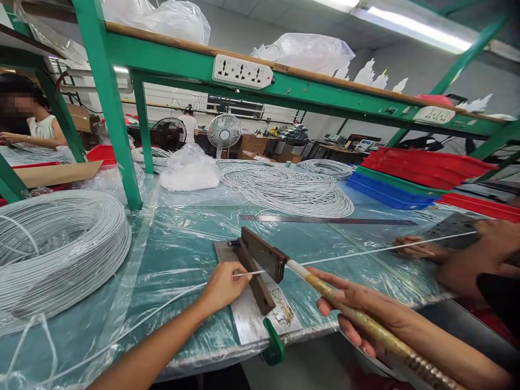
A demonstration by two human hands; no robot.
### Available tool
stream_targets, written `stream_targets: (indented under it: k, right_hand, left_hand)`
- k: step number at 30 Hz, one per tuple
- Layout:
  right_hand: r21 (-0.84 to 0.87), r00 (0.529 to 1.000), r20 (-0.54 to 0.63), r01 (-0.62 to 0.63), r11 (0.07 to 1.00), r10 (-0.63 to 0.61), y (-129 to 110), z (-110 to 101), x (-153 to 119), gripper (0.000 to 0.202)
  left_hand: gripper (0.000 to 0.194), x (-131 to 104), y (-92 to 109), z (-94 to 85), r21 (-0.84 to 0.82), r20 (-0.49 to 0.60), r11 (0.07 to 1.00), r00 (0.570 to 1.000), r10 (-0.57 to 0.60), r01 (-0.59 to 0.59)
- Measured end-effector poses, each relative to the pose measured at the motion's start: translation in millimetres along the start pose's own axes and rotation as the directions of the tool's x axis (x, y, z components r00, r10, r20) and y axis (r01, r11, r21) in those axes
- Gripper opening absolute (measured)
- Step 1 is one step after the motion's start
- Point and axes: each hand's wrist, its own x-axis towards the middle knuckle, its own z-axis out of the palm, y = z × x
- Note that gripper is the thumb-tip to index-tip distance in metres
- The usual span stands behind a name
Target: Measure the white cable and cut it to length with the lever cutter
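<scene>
My left hand (225,284) pinches a thin white cable (162,311) beside the base bar of a lever cutter (257,281). The cable crosses the bar under the cutter's raised blade arm (262,253) and runs on to the right. Fingers of my right hand (349,306) lie around the cutter's long handle (365,322), which is wrapped in worn yellowish tape and points toward me. The handle is lifted, so a gap shows between blade and bar. A green clamp (273,341) sits at the near edge of the cutter's metal base plate (247,322).
At left stands a large cable coil (81,244); loose coils (288,189) lie behind. A long metal ruler (325,219) crosses the table. Red and blue trays (418,170) are stacked right. A co-worker's hand (414,247) is near the cable at right. Green shelf posts (109,108) rise at left.
</scene>
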Motion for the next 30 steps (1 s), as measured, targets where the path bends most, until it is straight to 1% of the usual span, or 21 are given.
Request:
stream_targets:
  k: [1,3,5,7,9,10,12,15,18,21,23,27,30]
  right_hand:
    - [0.013,0.999,0.021,-0.026,1.000,0.026,3,-1,1,0.063]
    - [0.025,0.997,0.043,-0.059,0.998,0.058,7,-3,3,0.058]
    - [0.017,0.995,0.076,-0.066,0.998,0.065,10,-3,6,0.043]
    - [0.010,0.984,0.161,-0.081,0.997,0.079,14,-4,10,0.027]
    - [0.009,0.967,0.239,-0.096,0.995,0.091,17,-3,12,0.028]
    - [0.014,0.963,0.253,-0.098,0.995,0.092,18,-3,13,0.030]
    - [0.027,0.969,0.227,-0.109,0.994,0.100,18,-2,13,0.029]
    - [0.040,0.974,0.177,-0.151,0.988,0.141,16,-1,11,0.024]
    - [0.022,0.968,0.182,-0.182,0.983,0.175,14,-1,10,0.020]
    - [0.000,0.970,0.175,-0.173,0.985,0.170,14,-1,11,0.020]
    - [0.003,0.973,0.172,-0.154,0.988,0.151,14,-1,11,0.021]
    - [0.014,0.967,0.201,-0.163,0.987,0.157,12,1,9,0.023]
    - [0.020,0.960,0.214,-0.190,0.982,0.181,16,4,6,0.033]
  left_hand:
    - [0.028,2,0,1.2,-0.021,-0.007,1.000,1.000,-0.018,0.018]
    - [0.032,4,1,2.9,0.015,-0.027,0.998,0.997,-0.066,0.066]
    - [0.027,5,5,3.4,0.117,-0.044,0.988,0.995,-0.092,0.097]
    - [0.021,5,11,2.6,0.186,-0.032,0.980,0.997,-0.068,0.073]
    - [0.023,3,16,1.2,0.214,-0.004,0.976,0.999,-0.039,0.039]
    - [0.024,3,18,0.7,0.226,0.014,0.974,0.999,-0.029,0.025]
    - [0.024,3,21,0.9,0.234,0.043,0.972,0.999,-0.023,0.013]
    - [0.020,8,17,4.3,0.184,0.052,0.983,0.998,-0.024,0.014]
    - [0.016,16,8,10.0,0.085,0.045,0.996,0.999,-0.030,0.026]
    - [0.015,24,0,15.5,-0.007,0.030,0.998,0.998,-0.057,0.057]
    - [0.018,28,-3,18.2,-0.050,0.013,0.996,0.997,-0.077,0.078]
    - [0.021,32,0,20.3,-0.092,-0.025,0.987,0.991,-0.133,0.130]
    - [0.021,32,4,19.0,-0.094,-0.058,0.982,0.984,-0.167,0.161]
